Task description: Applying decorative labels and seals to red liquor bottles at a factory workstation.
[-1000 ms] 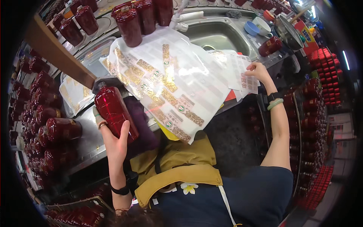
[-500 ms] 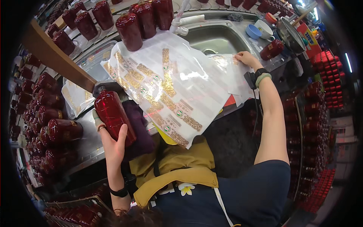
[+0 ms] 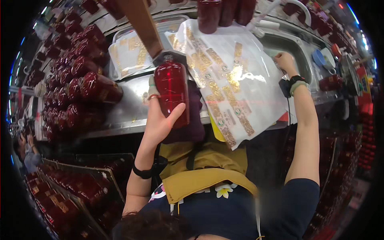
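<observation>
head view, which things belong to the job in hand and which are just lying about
Seemingly part of the job:
red bottle, held in the left hand
gold-patterned sheet, right hand at its edge

Seemingly just lying about:
blue bowl
white cup, beside the bowl

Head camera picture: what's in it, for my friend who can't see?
A person's left hand holds a red bottle, while the right hand is at the right edge of a white sheet with gold patterns. More red bottles crowd the left.
</observation>
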Demonstrator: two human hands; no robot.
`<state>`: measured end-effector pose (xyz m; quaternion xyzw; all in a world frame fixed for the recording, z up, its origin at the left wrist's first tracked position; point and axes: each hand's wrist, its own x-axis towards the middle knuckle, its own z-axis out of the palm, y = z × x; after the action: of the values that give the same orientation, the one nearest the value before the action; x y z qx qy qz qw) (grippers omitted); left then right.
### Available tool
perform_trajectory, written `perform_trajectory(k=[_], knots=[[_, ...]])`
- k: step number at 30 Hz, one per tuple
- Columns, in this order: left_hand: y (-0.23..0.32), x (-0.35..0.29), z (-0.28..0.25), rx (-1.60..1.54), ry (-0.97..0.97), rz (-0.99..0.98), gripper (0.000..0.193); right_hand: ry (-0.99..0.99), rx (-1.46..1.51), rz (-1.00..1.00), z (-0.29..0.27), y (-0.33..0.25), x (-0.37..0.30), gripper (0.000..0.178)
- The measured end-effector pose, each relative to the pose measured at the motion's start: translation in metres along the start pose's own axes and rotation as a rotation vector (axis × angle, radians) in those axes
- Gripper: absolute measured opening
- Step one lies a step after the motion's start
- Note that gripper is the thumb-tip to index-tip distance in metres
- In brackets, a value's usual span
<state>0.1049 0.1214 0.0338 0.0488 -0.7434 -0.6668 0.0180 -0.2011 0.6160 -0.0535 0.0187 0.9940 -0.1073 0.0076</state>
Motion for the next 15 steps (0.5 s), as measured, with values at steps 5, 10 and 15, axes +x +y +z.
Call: perform_trajectory(k=[5,10,15], knots=[[0.008,-0.006,0.003,0.141,0.113,0.108,0.079,0.359,0.114,-0.299,-0.048,-0.107,-0.051,0.021],[0.017,-0.003,-0.003,0.078,0.023,0.041,0.103,0.281,0.516,-0.567,-0.092,-0.254,-0.17,0.011],[0.001,0.004,-0.024,-0.023,0.0,0.107,0.112,-0.073,0.918,-0.598,-0.09,-0.329,-0.233,0.009]])
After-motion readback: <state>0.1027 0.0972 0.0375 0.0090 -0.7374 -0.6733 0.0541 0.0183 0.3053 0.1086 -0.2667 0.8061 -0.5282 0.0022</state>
